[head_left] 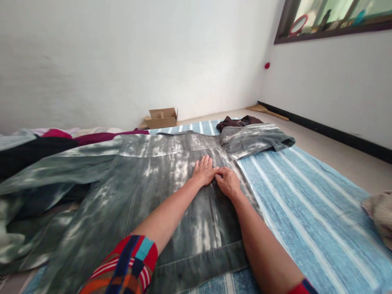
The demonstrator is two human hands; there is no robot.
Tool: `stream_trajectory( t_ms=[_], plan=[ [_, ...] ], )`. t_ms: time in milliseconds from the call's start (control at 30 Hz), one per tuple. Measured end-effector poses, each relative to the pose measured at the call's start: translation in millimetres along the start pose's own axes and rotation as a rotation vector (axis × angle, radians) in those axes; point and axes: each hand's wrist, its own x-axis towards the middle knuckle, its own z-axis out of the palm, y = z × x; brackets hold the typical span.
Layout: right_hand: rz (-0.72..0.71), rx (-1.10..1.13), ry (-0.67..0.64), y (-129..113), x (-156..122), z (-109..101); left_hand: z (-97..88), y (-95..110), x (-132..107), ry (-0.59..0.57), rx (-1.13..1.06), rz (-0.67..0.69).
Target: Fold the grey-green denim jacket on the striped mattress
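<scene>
A grey-green denim jacket [159,183] with white tie-dye patches lies spread out, back side up, its sleeves reaching to both sides. On its upper back, my left hand [203,170] rests flat with the fingers stretched out. Just to the right, my right hand [227,181] is bent down at the cloth, thumb and fingertips pinched together close to my left thumb. Whatever is between those fingertips is too small to make out. The right sleeve [257,138] is laid out toward the far right, and the left one [58,163] runs over other clothes.
A blue striped sheet [294,204] is under the jacket. Piled clothes [58,136] lie at left, a dark brown garment [239,121] behind the right sleeve. An open cardboard box [162,118] stands by the wall; a broom [266,111] lies in the corner. Beige cloth [381,212] sits at right.
</scene>
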Motion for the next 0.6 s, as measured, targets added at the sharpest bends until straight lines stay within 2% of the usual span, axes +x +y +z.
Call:
stream_trajectory(
  t_ms=[133,267,400,500,600],
  plan=[
    [0.019,0.011,-0.012,0,0,-7,-2.2,3,-2,0.005,-0.017,0.013],
    [0.022,-0.004,-0.011,-12,-10,-25,-5.4,5,-6,0.004,-0.038,0.001],
    [-0.072,-0.108,-0.058,-21,-30,-41,-6.6,7,-7,-0.008,-0.066,-0.006],
    [-0.141,-0.257,-0.088,-13,-46,-41,-6.4,8,-7,-0.001,-0.078,-0.001],
    [-0.141,-0.399,-0.111,4,-58,-30,-5.7,7,-6,0.013,-0.077,-0.001]
  ],
)
